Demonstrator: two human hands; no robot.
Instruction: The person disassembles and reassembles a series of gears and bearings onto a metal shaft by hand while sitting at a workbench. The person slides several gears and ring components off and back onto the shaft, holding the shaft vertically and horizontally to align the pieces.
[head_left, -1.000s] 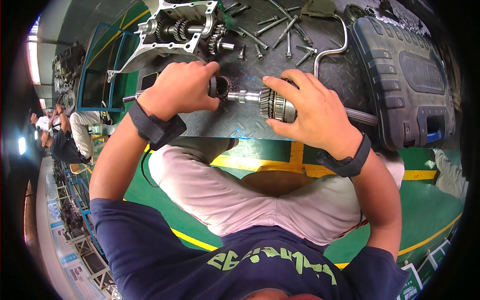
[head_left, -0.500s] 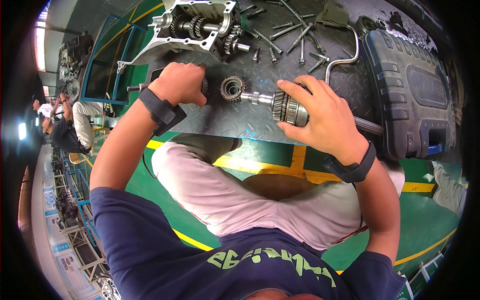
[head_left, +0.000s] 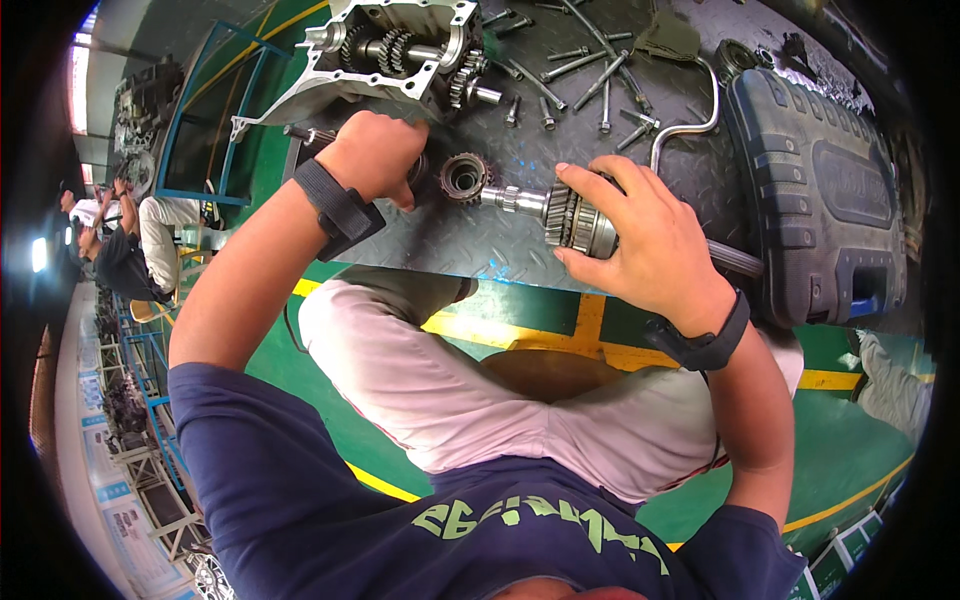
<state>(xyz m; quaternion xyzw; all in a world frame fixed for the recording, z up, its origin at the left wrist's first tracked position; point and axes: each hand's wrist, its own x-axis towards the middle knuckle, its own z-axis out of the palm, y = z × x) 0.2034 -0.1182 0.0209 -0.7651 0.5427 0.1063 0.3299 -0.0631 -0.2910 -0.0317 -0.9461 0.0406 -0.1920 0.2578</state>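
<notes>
My left hand [head_left: 372,158] is closed around a dark round metal part [head_left: 418,170], mostly hidden by the fingers, above the left part of the black treaded worktop [head_left: 465,240]. Just right of it lies a toothed ring gear [head_left: 464,178] with an open centre. My right hand [head_left: 650,240] grips a stack of helical gears [head_left: 563,220] on a silver shaft [head_left: 515,198]; the shaft’s stepped end points left toward the ring gear, and a long splined section [head_left: 732,255] extends right from beneath my hand. An aluminium housing [head_left: 400,85] holding geared shafts stands behind my left hand.
Several bolts [head_left: 590,75] lie scattered at the back, beside a green cloth item [head_left: 668,38] and a bent metal pipe [head_left: 690,130]. A grey plastic case [head_left: 820,190] occupies the right. Other people [head_left: 115,235] sit at far left near a blue metal frame [head_left: 200,198].
My left hand has moved left, away from the ring gear, exposing it, then slightly up toward the housing. My right hand has shifted a little right with the gear stack.
</notes>
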